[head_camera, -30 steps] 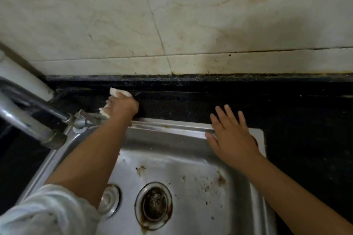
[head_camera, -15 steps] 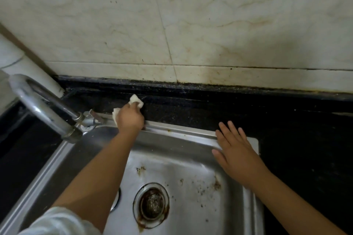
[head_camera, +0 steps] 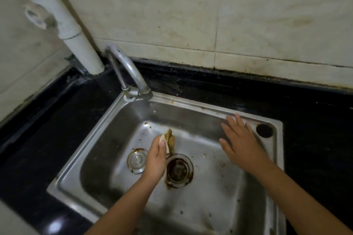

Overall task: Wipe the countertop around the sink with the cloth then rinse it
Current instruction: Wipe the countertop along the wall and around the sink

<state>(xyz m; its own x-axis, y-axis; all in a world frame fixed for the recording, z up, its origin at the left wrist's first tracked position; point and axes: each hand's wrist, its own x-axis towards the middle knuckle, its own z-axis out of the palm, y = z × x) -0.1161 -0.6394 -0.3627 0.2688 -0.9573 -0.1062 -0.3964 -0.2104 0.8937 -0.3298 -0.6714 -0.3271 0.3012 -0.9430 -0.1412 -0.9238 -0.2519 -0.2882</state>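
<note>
My left hand (head_camera: 157,158) is over the middle of the steel sink (head_camera: 99,135), shut on a small cloth (head_camera: 169,140) that now looks soiled brown at its free end. The cloth hangs just above the rusty drain (head_camera: 178,170). My right hand (head_camera: 241,142) is open, fingers spread, hovering at the sink's back right wall near the rim. The black countertop (head_camera: 210,84) runs behind and around the sink. The curved tap (head_camera: 128,70) stands at the sink's back left corner; no water shows.
A round metal plug (head_camera: 137,160) lies on the sink floor left of the drain. A white pipe (head_camera: 63,23) runs down the left corner of the tiled wall (head_camera: 267,15). A dark hole (head_camera: 264,130) sits in the sink's back right rim.
My left hand has pulled the cloth off the back counter strip and down into the sink basin. My right hand has lifted slightly off the rim. The view has shifted right and back.
</note>
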